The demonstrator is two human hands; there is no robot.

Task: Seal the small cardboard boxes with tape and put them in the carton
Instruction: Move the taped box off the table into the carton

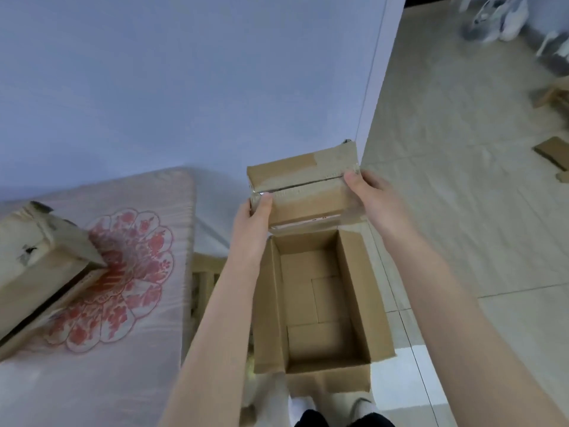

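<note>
A plain pale blue-grey wall [184, 87] fills the upper left and centre of the frame and ends at a vertical corner edge [371, 87] right of centre. To the right of that edge lies a floor of large beige tiles [462, 211] with thin grout lines, and a bright patch of light [409, 383] falls on it at the lower right. A pale pink mattress [107, 380] with a red floral medallion [123, 272] occupies the lower left, with wooden slats [204, 282] just beside its right edge. Blurred light-coloured shoes [498, 20] sit in the upper right corner.
</note>
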